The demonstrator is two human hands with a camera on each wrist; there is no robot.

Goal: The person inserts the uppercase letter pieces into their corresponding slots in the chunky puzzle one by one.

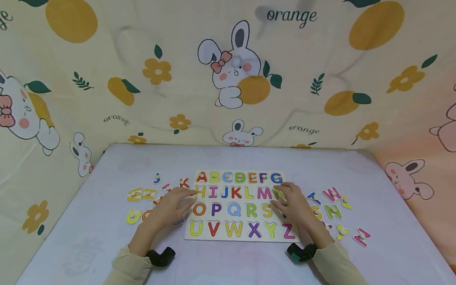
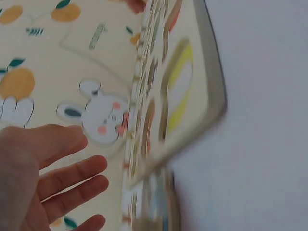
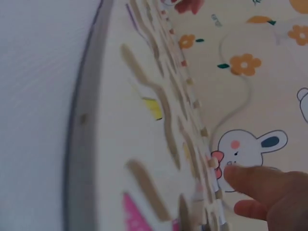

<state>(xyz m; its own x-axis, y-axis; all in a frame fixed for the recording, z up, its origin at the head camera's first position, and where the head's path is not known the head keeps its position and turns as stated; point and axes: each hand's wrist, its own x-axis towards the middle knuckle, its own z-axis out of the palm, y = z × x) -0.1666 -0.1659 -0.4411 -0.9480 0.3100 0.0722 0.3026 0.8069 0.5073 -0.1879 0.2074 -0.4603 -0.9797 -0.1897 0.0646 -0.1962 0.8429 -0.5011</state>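
A cream alphabet puzzle board [image 1: 241, 243] lies flat on the table, its colored letters in four rows. Knobbed pieces such as the orange A [image 1: 202, 176] and blue G [image 1: 276, 178] sit in the top row; lower rows show printed slots. My left hand [image 1: 168, 206] hovers at the board's left edge beside H and O, fingers spread and holding nothing. At the right edge my right hand [image 1: 295, 203] has loosely extended fingers over the N slot, which it partly hides. The left wrist view shows the left fingers [image 2: 79, 171] apart from the board; the right wrist view shows the right fingers [image 3: 255, 185] empty.
Loose knobbed letters lie left of the board, including a yellow U [image 1: 133, 216] and a red K [image 1: 184, 182]. Others, such as a green N [image 1: 333, 211] and a pink W [image 1: 332, 193], lie to the right. A printed cloth backdrop [image 1: 228, 129] stands behind the table.
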